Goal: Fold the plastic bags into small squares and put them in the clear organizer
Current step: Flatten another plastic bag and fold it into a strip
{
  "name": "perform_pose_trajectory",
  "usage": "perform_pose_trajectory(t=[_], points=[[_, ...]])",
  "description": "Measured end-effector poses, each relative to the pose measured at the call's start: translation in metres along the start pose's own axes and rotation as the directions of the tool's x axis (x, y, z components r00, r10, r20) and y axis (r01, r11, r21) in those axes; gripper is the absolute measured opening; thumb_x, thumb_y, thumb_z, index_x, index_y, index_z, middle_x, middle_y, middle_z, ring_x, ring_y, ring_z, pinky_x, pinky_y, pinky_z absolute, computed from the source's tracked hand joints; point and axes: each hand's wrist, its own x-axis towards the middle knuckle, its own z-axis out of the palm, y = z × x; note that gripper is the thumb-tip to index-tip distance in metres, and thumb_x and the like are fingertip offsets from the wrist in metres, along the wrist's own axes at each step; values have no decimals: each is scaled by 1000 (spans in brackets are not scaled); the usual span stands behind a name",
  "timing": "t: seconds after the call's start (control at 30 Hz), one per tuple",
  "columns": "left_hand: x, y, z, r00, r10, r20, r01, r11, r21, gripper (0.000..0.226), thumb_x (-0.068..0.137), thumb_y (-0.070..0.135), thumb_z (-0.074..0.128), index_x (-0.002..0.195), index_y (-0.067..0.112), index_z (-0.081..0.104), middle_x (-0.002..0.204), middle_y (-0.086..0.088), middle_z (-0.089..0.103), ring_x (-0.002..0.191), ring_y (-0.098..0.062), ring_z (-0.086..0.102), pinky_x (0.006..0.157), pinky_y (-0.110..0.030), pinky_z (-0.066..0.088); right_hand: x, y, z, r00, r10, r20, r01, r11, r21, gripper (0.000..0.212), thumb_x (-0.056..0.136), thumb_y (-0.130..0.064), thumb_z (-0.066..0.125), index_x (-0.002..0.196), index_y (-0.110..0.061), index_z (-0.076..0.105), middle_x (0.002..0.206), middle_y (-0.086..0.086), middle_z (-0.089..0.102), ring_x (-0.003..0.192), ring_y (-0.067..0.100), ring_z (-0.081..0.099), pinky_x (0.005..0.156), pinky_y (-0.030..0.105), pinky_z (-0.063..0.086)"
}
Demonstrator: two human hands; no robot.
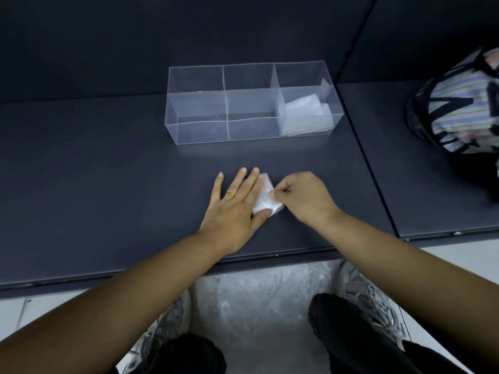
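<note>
Plastic bag (263, 202), folded small, lies near the desk's (108, 184) front edge; your left hand (235, 209) presses it with spread fingers (248, 184), while your right hand (302, 197) pinches its edge.

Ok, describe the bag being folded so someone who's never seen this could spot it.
On the dark table, nearer the person than the clear organizer, lies a small white bag. The left hand presses it flat and the right hand pinches its edge. Unlike the folded bags at the organizer's right end, it lies out on the table.
</note>
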Motion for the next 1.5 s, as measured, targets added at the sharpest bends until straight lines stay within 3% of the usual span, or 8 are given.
perform_pose_trajectory(t=[0.17, 0.47, 0.73, 0.93, 1.17, 1.3, 1.4, 1.5], points=[[2, -3, 2, 1000, 3, 23, -4, 999, 31, 80, 84, 70, -3, 148, 24, -19, 153, 12, -27, 142, -8, -27, 112, -46, -24, -27, 23, 25, 955, -185, -234, 128, 963, -239, 24, 84, -39, 68, 97, -22, 59, 98, -7, 48, 92, 11, 40, 82, 26, 24], [1, 6, 1, 995, -84, 44, 86, 996, -36, 89, 80, 75, -1, 148, 22, -22, 156, 9, -25, 140, -8, -29, 113, -47, -21, -27, 21, 25, 957, -82, -279, 41, 988, -152, 21, 96, -36, 51, 95, -20, 65, 100, -4, 49, 99, 18, 45, 82, 27, 20], [-6, 18, -10, 981, -113, 159, 152, 954, -258, 107, 68, 86, 8, 150, 21, -17, 157, 10, -23, 139, -3, -30, 114, -37, -22, -16, 1, 8, 997, -44, -64, 54, 984, 167, 24, 76, -14, 72, 66, -23, 52, 65, -11, 54, 59, 2, 49, 58, 18, 36], [-5, -1, -52, 960, -159, 230, 277, 434, -857, 116, 57, 67, 68, 152, 30, 12, 150, 19, 29, 138, 3, 26, 110, -20, 25, -22, -3, -24, 975, -202, 93, 134, 866, 482, 31, 77, 2, 72, 91, -19, 54, 71, -1, 61, 66, 15, 53, 63, 29, 45], [29, -3, -85, 982, -93, 162, 171, 102, -980, 36, 77, 4, 73, 111, 13, 66, 102, 0, 74, 95, -12, 69, 82, -18, 53, -3, -17, -62, 961, -156, 227, -22, 778, 627, 27, 81, -6, 72, 107, -9, 66, 91, 4, 72, 85, 13, 66, 82, 24, 54], [60, -9, -101, 949, -302, -95, 22, 360, -933, 19, 86, 4, 68, 102, 14, 64, 81, 2, 69, 69, 3, 62, 73, -8, 47, 51, -22, -96, 998, 17, 53, -44, 820, 571, 11, 83, -16, 72, 92, -10, 71, 75, 2, 71, 61, 9, 60, 61, 24, 50], [74, -20, -98, 911, -216, -351, -8, 842, -539, 31, 92, 17, 61, 123, 14, 58, 121, -4, 60, 111, -10, 54, 99, -15, 35, 99, -21, -128, 988, 104, -116, -41, 891, 453, 26, 82, -21, 75, 99, -4, 67, 70, 1, 61, 50, 2, 54, 51, 19, 42], [74, -24, -75, 969, -55, -242, 16, 987, -163, 66, 95, 38, 53, 150, 14, 25, 156, -4, 26, 145, -22, 14, 119, -36, 1, 129, -14, -131, 983, 147, -112, -129, 979, 156, 43, 78, -22, 79, 111, 2, 63, 104, 10, 65, 95, 18, 65, 84, 31, 54]])
